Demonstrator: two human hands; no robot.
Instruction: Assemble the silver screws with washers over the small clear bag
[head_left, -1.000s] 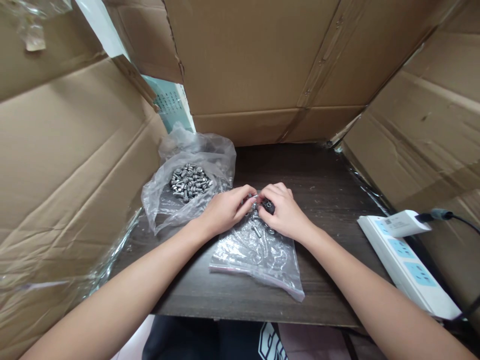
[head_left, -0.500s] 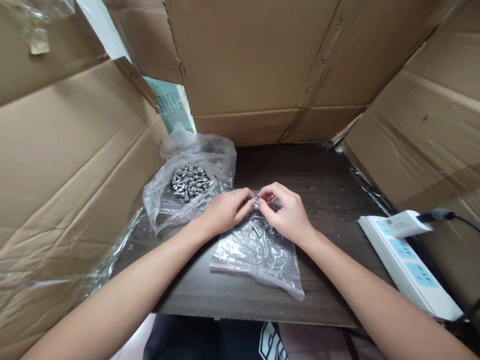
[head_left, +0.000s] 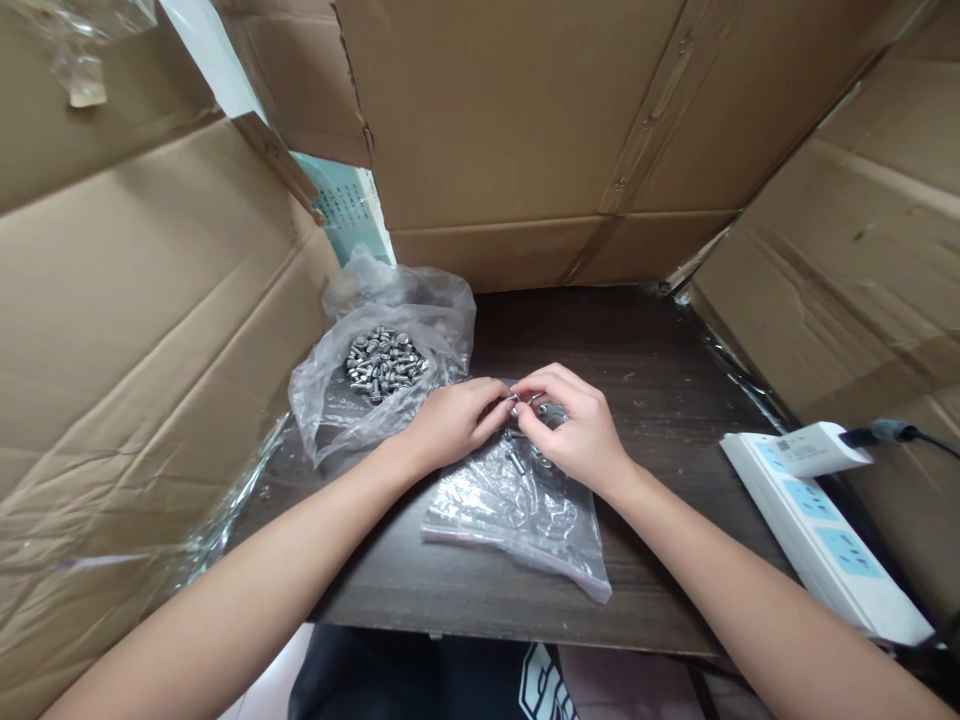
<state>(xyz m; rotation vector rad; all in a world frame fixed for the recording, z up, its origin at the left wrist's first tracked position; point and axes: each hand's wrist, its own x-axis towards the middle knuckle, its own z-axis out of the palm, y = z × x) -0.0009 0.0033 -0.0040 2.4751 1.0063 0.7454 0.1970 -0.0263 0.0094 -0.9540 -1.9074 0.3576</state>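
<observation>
My left hand (head_left: 461,418) and my right hand (head_left: 574,425) meet at the fingertips, both closed in a pinch. Between them is a small shiny metal bolt (head_left: 514,411), mostly covered by the fingers. Under the hands a clear zip bag (head_left: 517,520) lies flat on the dark table, its zip edge toward me. A loose bolt (head_left: 517,464) and a few more metal pieces rest on the bag, partly hidden by my right hand. Left of my left hand, an open plastic bag (head_left: 319,400) holds a heap of bolts (head_left: 384,362).
Cardboard walls stand at the left (head_left: 150,330), back (head_left: 510,120) and right. A white power strip (head_left: 825,540) with a plugged-in adapter (head_left: 821,450) and black cable lies at the right of the dark wooden table (head_left: 660,360).
My fingers have shifted slightly around the small metal bolt, with the right fingertips opening a little. The whole view has drifted slightly; the bags lie as before.
</observation>
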